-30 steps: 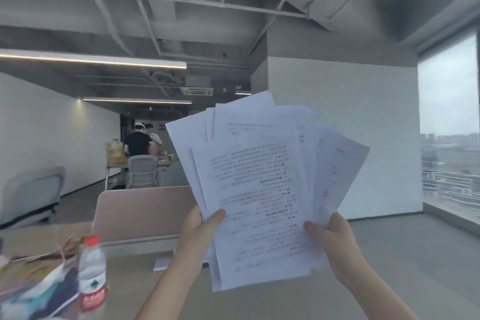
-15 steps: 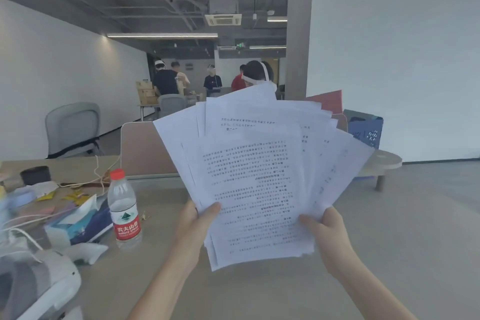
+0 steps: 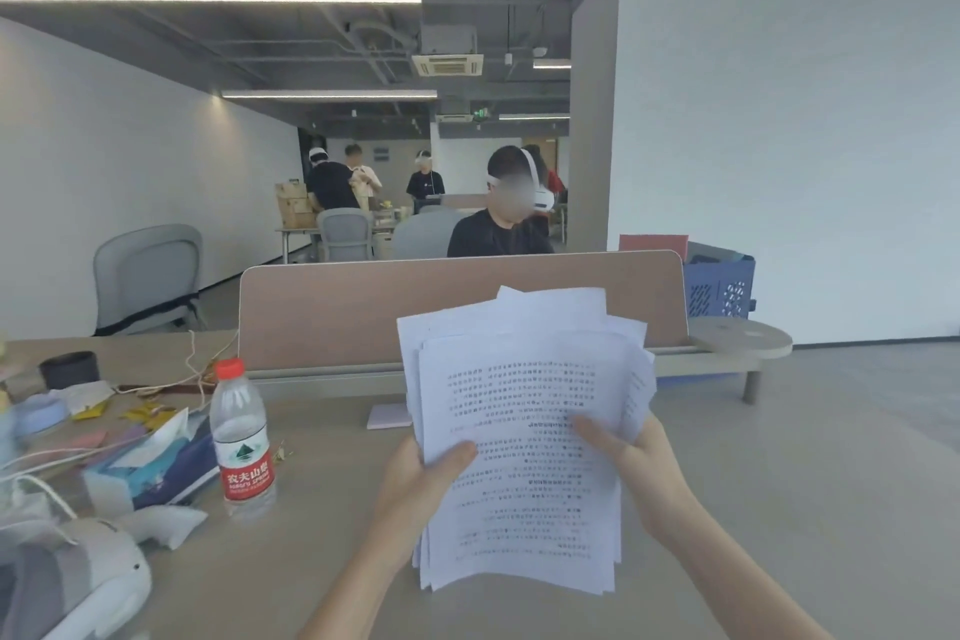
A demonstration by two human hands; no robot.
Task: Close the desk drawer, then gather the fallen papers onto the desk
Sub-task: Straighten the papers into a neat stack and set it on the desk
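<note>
An open office with white walls surrounds a long pale desk (image 3: 322, 551) that fills the lower view. Above its near part, the left hand (image 3: 421, 478) pinches the left edge of a stack of printed papers (image 3: 524, 437), thumb on the top sheet and fingers behind. The right hand (image 3: 634, 468) clasps the stack's right edge, thumb laid across the text. The sheets are held just off the desk, loosely squared, with a few corners poking out at the top. Left of the left hand stands a water bottle (image 3: 240, 437) with a red cap, and further left a tissue box (image 3: 150, 470). Beyond the hands rises a tan divider (image 3: 363, 312), and behind it sits a person (image 3: 498, 224) wearing a headset.
</note>
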